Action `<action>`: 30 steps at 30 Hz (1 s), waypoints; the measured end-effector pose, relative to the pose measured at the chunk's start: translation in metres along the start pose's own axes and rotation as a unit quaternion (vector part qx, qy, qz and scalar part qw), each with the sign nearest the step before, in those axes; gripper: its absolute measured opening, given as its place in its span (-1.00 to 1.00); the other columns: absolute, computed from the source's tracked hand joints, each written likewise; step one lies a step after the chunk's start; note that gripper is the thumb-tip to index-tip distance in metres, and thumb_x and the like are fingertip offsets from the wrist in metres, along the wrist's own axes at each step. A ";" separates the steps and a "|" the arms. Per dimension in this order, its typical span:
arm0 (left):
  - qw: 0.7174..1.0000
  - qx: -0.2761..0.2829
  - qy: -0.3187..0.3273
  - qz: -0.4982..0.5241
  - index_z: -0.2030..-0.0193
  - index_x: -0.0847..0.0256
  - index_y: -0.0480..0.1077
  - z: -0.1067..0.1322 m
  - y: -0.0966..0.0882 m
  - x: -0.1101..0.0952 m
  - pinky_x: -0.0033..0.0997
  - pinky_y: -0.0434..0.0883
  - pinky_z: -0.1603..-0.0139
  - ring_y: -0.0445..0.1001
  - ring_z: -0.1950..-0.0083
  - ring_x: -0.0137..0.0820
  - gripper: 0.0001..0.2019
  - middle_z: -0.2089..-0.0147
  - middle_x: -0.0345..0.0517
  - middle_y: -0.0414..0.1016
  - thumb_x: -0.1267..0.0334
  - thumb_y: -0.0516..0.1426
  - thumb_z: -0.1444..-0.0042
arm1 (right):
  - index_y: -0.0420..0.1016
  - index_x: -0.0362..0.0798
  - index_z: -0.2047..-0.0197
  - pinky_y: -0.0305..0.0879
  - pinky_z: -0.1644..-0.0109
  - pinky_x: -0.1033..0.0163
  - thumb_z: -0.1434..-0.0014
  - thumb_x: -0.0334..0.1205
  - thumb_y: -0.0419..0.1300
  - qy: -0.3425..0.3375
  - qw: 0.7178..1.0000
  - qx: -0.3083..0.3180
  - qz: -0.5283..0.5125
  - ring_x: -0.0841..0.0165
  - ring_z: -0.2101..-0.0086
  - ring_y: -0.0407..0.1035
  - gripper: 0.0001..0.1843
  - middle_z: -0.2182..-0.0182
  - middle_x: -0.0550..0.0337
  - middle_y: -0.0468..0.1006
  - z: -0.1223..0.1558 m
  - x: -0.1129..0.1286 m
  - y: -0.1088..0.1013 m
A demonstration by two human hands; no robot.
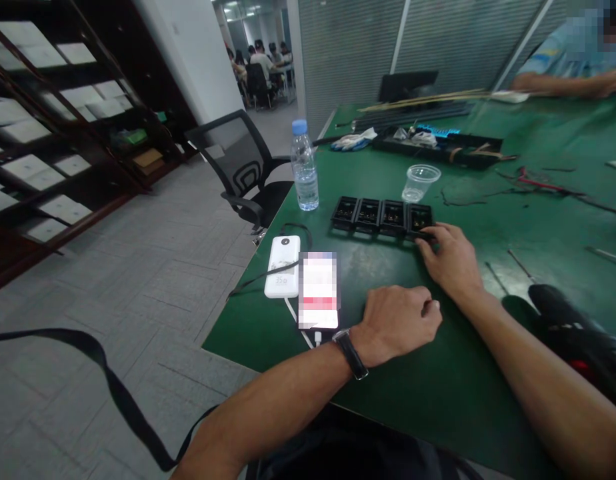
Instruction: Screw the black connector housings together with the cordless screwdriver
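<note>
My right hand (pixel 453 260) is at the near right end of a black compartment tray (pixel 381 218), its thumb and fingers closed on the corner. Several open cells in a row make up the tray, with small dark and brassy bits inside that are too small to name. My left hand (pixel 401 320), wearing a black-strapped watch (pixel 351 355) on the wrist, is curled into a fist just above or on the table nearer to me. Whatever the fist may hold is hidden. Left of it lies a phone (pixel 319 290) with a lit screen, beside a white power bank (pixel 282 270).
A water bottle (pixel 305 170) and a clear plastic cup (pixel 419 183) stand behind the tray on the green table (pixel 468 373). To the right lies a dark power tool (pixel 563 320). Further back are a black bin (pixel 468 155), gloves (pixel 355 140) and a person (pixel 563 67).
</note>
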State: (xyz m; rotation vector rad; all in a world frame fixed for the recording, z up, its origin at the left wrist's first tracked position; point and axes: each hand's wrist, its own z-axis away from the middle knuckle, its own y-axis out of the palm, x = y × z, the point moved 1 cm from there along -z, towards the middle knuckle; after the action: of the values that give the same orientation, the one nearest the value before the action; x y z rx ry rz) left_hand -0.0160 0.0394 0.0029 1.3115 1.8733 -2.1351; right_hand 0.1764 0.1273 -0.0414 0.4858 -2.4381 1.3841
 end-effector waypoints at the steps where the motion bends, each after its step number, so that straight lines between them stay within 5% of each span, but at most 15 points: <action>1: 1.000 -0.009 -0.007 -0.001 0.17 0.13 0.52 0.001 0.000 0.001 -0.30 0.44 0.16 0.60 0.19 -0.28 -0.65 0.21 -0.11 0.66 0.03 -0.02 -0.41 | 0.55 -0.11 -0.12 0.35 -0.21 -0.07 -0.34 -0.06 0.11 -0.003 1.000 -0.002 -0.002 0.07 -0.09 0.42 -0.58 -0.14 -0.22 0.51 0.000 -0.001 0.001; 8: 0.996 -0.048 -0.078 -0.015 0.11 0.12 0.55 0.009 -0.004 0.006 -0.29 0.43 0.12 0.62 0.14 -0.25 -0.66 0.15 -0.05 0.68 0.05 -0.02 -0.41 | 0.60 -0.09 0.00 0.44 -0.10 -0.12 -0.30 -0.05 0.14 -0.005 0.999 -0.023 -0.021 0.08 0.12 0.52 -0.64 0.08 -0.14 0.63 0.002 -0.001 -0.009; 15: 0.991 -0.076 -0.112 -0.019 0.10 0.13 0.59 0.021 -0.012 0.008 -0.28 0.43 0.09 0.62 0.10 -0.22 -0.67 0.13 0.00 0.68 0.09 0.01 -0.39 | 0.61 -0.04 0.02 0.53 0.06 -0.06 -0.31 0.01 0.19 -0.014 0.995 -0.079 -0.054 0.18 0.29 0.53 -0.65 0.07 -0.07 0.65 0.009 0.023 -0.048; 23: 0.985 -0.081 -0.145 -0.046 0.09 0.18 0.59 0.039 -0.015 0.008 -0.25 0.42 0.10 0.63 0.09 -0.17 -0.64 0.14 0.08 0.68 0.11 -0.01 -0.38 | 0.59 0.19 -0.04 0.56 -0.06 -0.12 -0.35 -0.16 0.22 -0.139 0.984 -0.065 -0.086 0.14 0.06 0.56 -0.78 -0.15 0.02 0.56 0.077 0.089 -0.084; 30: 0.982 -0.066 -0.177 -0.026 0.06 0.16 0.56 0.051 -0.016 0.007 -0.29 0.41 0.12 0.64 0.03 -0.13 -0.72 0.14 0.06 0.67 0.18 0.03 -0.35 | 0.52 0.38 -0.20 0.61 0.03 -0.16 -0.29 -0.33 0.23 -0.193 0.975 -0.064 -0.095 0.08 0.05 0.55 -0.51 -0.17 0.04 0.50 0.123 0.096 -0.080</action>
State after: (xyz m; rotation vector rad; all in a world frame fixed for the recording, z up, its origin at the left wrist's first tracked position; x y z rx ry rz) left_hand -0.0582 0.0053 0.0084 0.8018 1.8737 -2.0569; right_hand 0.1140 -0.0315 -0.0013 1.0066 -2.6689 1.1293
